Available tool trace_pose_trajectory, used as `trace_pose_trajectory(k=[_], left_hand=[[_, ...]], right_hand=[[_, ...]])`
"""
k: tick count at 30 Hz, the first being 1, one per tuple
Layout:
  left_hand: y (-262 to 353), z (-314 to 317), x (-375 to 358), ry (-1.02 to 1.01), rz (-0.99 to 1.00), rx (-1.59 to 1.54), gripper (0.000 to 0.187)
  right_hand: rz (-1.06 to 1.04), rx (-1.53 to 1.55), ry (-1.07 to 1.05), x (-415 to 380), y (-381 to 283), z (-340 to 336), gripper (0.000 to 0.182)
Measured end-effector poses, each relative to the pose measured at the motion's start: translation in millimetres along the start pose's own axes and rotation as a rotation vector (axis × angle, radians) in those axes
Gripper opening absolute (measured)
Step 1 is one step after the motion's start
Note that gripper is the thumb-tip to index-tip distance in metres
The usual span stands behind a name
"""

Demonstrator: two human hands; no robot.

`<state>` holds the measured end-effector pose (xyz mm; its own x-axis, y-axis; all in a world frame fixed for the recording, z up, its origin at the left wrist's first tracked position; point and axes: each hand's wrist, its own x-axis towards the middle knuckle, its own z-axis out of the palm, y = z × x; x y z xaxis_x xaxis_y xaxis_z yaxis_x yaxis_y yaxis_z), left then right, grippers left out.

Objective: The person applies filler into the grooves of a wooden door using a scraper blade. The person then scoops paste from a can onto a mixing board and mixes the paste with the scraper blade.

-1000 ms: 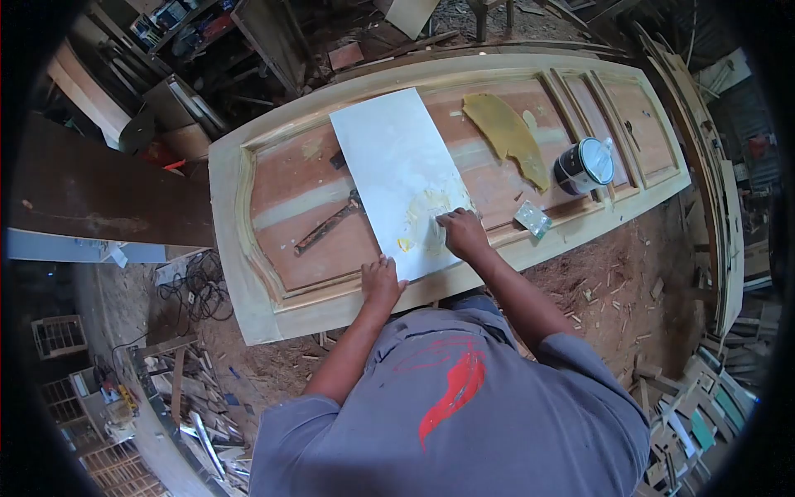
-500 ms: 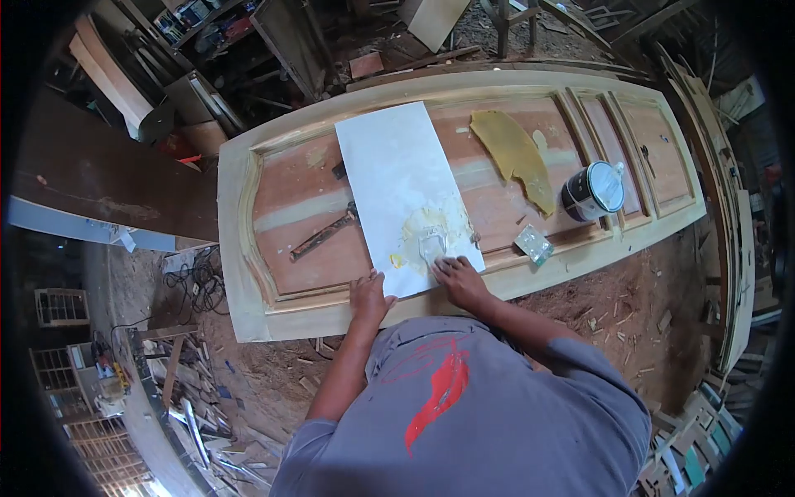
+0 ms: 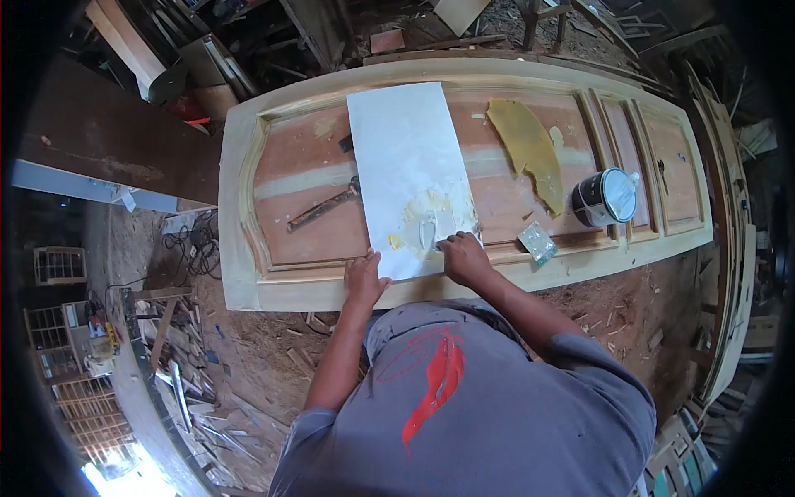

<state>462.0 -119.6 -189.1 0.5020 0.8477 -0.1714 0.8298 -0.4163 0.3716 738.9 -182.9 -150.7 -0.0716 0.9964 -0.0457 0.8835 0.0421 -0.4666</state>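
Observation:
A white sheet (image 3: 406,132) lies across a wooden panelled door (image 3: 242,207), smeared with whitish putty (image 3: 432,204) and a small yellow dab (image 3: 393,241) near its lower end. My left hand (image 3: 363,280) rests on the sheet's lower left edge, fingers apart. My right hand (image 3: 465,257) is closed at the sheet's lower right, beside the putty, around a small tool whose handle is mostly hidden. A pale flat patch or blade shows just left of these fingers; I cannot tell which.
Left of the sheet lies a dark-handled hammer (image 3: 323,208). To the right are a yellowish curved piece (image 3: 530,145), a lidded can (image 3: 590,199) and a clear packet (image 3: 538,243). Wood scraps (image 3: 186,373) litter the floor at left; a dark board (image 3: 124,153) stands beside the door.
The view has shifted, so the door appears higher. My right hand has moved slightly right relative to the putty, its fingers turned. My left hand stays on the sheet's edge.

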Motion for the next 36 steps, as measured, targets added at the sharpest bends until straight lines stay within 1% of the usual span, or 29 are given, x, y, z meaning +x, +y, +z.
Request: trace_pose_trajectory(k=[1, 2, 5, 6, 8, 10, 12, 13, 14, 17, 18, 20, 21, 22, 24, 26, 29, 30, 31, 33, 34, 36], left_hand=[[0.8, -3.0, -1.2, -0.008, 0.004, 0.000, 0.074], [1.2, -6.9, -1.4, -0.017, 0.012, 0.003, 0.076], [-3.2, -3.1, -2.0, -0.005, 0.047, 0.020, 0.076], [-4.3, -1.5, -2.0, -0.017, 0.052, 0.026, 0.076], [-6.3, -2.3, 0.0, -0.037, 0.062, 0.042, 0.077], [-4.8, -5.0, 1.3, -0.034, 0.052, 0.048, 0.073], [-1.6, -5.1, 1.3, -0.036, 0.038, 0.049, 0.072], [-0.9, -5.3, 0.6, -0.042, 0.034, 0.052, 0.072], [-1.3, -6.2, 0.9, -0.047, 0.032, 0.054, 0.072], [-2.1, -7.6, 2.2, -0.067, 0.051, 0.070, 0.073], [0.3, -10.4, 3.9, -0.083, 0.036, 0.068, 0.073], [5.6, -19.1, 3.7, -0.119, 0.001, 0.065, 0.073], [3.4, -17.5, 3.7, -0.104, 0.015, 0.077, 0.073], [2.2, -15.2, 2.4, -0.087, 0.024, 0.085, 0.073], [2.3, -13.2, 0.7, -0.071, 0.020, 0.081, 0.074], [5.8, -15.9, -1.0, -0.076, -0.001, 0.062, 0.074], [1.8, -8.5, -1.8, -0.046, -0.002, 0.066, 0.074], [0.5, -9.4, -0.4, -0.044, 0.003, 0.069, 0.074], [-0.4, -9.7, -0.2, -0.046, 0.008, 0.070, 0.074], [-1.4, -5.9, -0.3, -0.049, 0.021, 0.056, 0.074], [-3.6, -3.5, 0.6, -0.047, 0.026, 0.044, 0.074], [-4.4, -5.1, -3.3, -0.060, 0.006, 0.027, 0.074]], right_hand=[[0.001, 0.046, 0.017, -3.2, -4.8, -2.5, 0.026], [0.047, 0.053, -0.046, 0.7, -5.3, -7.0, 0.028], [0.091, 0.155, 0.207, 15.0, -6.1, -9.9, 0.027], [0.037, 0.130, 0.276, 17.0, -5.7, -7.8, 0.028], [-0.069, 0.023, 0.237, 4.3, 1.2, 14.3, 0.029], [-0.177, -0.059, 0.212, -16.6, 7.9, 37.5, 0.031], [-0.168, -0.031, 0.123, -30.0, 5.3, 29.2, 0.032], [-0.163, -0.015, 0.076, -31.5, -2.7, 14.7, 0.033], [-0.086, -0.003, -0.031, -25.2, -5.8, -2.2, 0.031], [0.049, 0.022, 0.188, 9.4, -4.4, -21.1, 0.027], [0.036, 0.007, 0.299, 21.3, 0.6, -15.9, 0.022], [0.049, -0.036, 0.239, 32.9, 5.1, -1.4, 0.027], [0.054, -0.061, 0.209, 38.3, 6.0, 2.9, 0.029], [0.004, -0.083, 0.220, 35.9, 1.6, 9.9, 0.026], [-0.057, -0.057, 0.085, 23.9, -7.4, 18.3, 0.029], [-0.105, -0.040, -0.034, 12.1, -17.0, 18.4, 0.029], [-0.139, -0.006, -0.106, 6.1, -16.4, 5.3, 0.029], [-0.083, -0.019, -0.131, 10.7, -13.2, -0.7, 0.029], [0.028, -0.041, -0.249, 21.7, -19.7, -25.4, 0.030], [0.004, 0.016, 0.087, 30.3, -11.3, -21.1, 0.034], [-0.053, 0.027, 0.205, 32.3, -10.4, -17.0, 0.039], [-0.165, -0.057, 0.195, 18.2, 0.8, 17.7, 0.039]])
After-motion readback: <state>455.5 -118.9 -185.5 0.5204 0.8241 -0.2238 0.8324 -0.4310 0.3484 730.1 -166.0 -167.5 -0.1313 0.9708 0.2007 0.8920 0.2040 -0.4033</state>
